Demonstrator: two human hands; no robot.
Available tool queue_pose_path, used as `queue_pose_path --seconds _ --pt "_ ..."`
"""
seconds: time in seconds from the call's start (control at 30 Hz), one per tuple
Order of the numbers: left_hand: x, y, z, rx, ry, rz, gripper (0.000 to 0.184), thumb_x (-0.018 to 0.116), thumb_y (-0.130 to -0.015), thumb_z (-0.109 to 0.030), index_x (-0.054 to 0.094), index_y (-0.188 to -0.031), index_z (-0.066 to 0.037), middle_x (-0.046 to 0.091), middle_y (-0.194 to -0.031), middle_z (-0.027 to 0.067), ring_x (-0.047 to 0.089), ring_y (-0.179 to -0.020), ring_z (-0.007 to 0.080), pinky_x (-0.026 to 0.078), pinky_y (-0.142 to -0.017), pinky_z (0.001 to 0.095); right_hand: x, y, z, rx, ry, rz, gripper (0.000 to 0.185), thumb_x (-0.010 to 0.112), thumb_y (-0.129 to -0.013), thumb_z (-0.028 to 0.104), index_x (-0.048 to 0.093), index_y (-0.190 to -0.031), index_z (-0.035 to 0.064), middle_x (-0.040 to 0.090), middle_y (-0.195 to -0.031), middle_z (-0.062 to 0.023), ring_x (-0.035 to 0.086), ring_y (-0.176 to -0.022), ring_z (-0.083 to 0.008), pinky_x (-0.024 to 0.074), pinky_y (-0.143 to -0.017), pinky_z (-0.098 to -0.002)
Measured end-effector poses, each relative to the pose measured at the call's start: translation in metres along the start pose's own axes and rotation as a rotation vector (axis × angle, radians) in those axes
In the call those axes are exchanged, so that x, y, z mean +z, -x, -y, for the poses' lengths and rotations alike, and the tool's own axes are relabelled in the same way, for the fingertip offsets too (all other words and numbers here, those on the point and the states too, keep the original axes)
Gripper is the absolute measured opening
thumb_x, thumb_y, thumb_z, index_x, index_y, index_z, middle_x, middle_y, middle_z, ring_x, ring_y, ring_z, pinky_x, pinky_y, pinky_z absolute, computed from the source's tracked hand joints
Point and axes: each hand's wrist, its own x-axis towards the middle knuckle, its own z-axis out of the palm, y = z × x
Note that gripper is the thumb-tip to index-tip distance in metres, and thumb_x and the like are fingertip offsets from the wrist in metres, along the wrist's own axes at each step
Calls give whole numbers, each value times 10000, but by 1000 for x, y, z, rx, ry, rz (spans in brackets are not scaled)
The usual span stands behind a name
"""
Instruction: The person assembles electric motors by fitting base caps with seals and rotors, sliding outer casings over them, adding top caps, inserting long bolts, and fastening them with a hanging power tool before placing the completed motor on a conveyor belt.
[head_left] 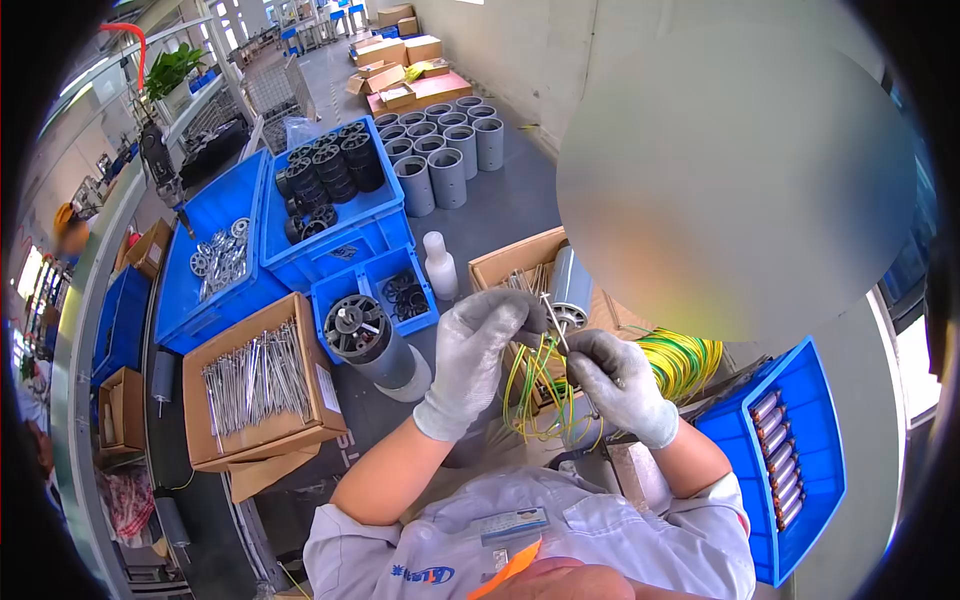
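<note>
My left hand (472, 362), in a grey-white work glove, has its fingers pinched together at the upper end of a thin metal rod (556, 324). Lower down, the gloved fingers of my right hand (622, 382) close on the same rod. Loose yellow-green wires (533, 392) hang just below and between both hands. Behind the rod lies a grey cylinder (571, 285) in an open cardboard box (515, 255). A large coil of yellow-green wire (682, 362) sits beyond my right hand.
A cardboard box of long metal rods (258, 380) stands left, near a motor-like cylinder (358, 330) and a white bottle (439, 266). Blue bins (385, 222) hold black parts. Grey tubes (455, 165) stand farther back. A blue bin (822, 440) with copper-ended cylinders is at right.
</note>
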Motion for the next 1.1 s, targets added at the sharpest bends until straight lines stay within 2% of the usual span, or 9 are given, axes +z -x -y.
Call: queue_pose_path --seconds 0.37,0.67,0.8,0.87,0.9,0.97,1.0,1.07,1.1 --pt "-2 -14 -2 -45 -59 2 218 725 -981 -182 707 -1099 -1 712 -902 44 677 -783 115 543 -731 264 8 -10 -9 -212 88 -37 170 683 -943 72 692 -1092 -9 710 -899 -196 722 -792 -315 570 -737 -378" --pt "-10 -5 -12 -161 -301 239 250 712 -995 -187 734 -1129 22 718 -1051 39 648 -983 104 515 -902 283 -4 -23 -26 -389 186 31 197 717 -899 52 699 -1092 18 700 -891 -160 702 -810 -326 564 -759 -407" --pt "7 3 -14 30 -385 61 195 683 -991 -140 745 -1089 16 767 -1036 100 699 -960 133 556 -876 309 -2 -11 0 -424 292 -366 147 697 -893 17 695 -1040 15 651 -829 -138 626 -693 -303 524 -672 -383" --pt "19 10 -35 256 -890 121 194 641 -945 -51 751 -1103 -28 751 -988 138 731 -901 266 585 -835 377 -8 10 -1 -315 36 -74 138 652 -898 -12 679 -1033 -9 676 -827 -92 630 -691 -217 517 -654 -357" --pt "19 15 -29 442 -872 157 198 686 -909 -67 747 -1097 -54 734 -965 167 726 -866 326 590 -792 396 -3 24 -5 127 -489 78 232 650 -904 8 658 -1135 -5 699 -971 -62 649 -835 -167 539 -734 -327" --pt "25 32 -36 592 -886 236 226 660 -920 -67 692 -1144 -64 708 -936 150 708 -828 353 580 -741 437 14 23 -1 249 -907 -157 357 649 -980 220 589 -1260 6 635 -1001 -36 614 -852 -135 537 -722 -286" --pt "22 42 -34 636 -856 278 247 653 -924 -71 686 -1168 -59 703 -966 138 701 -838 359 573 -726 452 23 22 1 276 -1105 -296 447 648 -1019 325 554 -1323 11 603 -1016 -23 596 -860 -119 535 -715 -266" --pt "15 64 -36 678 -740 275 305 681 -910 -102 681 -1209 -40 690 -1048 141 694 -889 356 564 -725 451 3 1 -2 -6 -1197 -19 307 466 -1122 342 578 -1151 58 344 -689 52 274 -447 -51 202 -366 -245" --pt "10 74 -39 669 -738 283 335 687 -907 -104 676 -1233 -30 687 -1088 148 693 -914 357 562 -729 451 9 -4 7 -47 -1252 126 317 432 -1134 355 532 -980 97 370 -682 25 316 -450 -72 248 -366 -238"
